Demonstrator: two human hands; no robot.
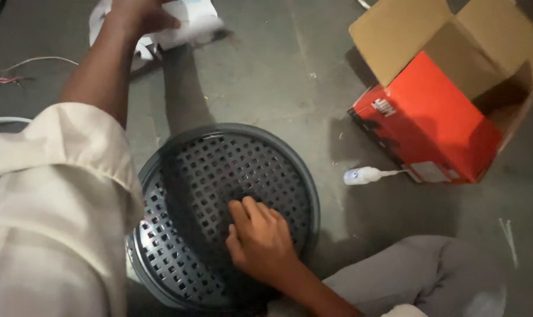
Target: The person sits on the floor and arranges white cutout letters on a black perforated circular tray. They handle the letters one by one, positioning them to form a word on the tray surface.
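A round dark grey grille (219, 170) with a square mesh lies flat on the concrete floor in front of me. My right hand (259, 238) rests on its lower middle, fingers curled and pressed on the mesh, holding nothing. My left hand (138, 14) is stretched far out to the top left, where it touches a crumpled white paper or cloth (187, 20); whether it grips it is hidden by the frame edge. A cream sleeve covers my left upper arm.
An open cardboard box with red printed sides (436, 111) stands at the right. A small white squeeze bottle (366, 175) lies beside it. Thin wires (20, 67) run along the far left. My grey-trousered knee (425, 270) is at the bottom right.
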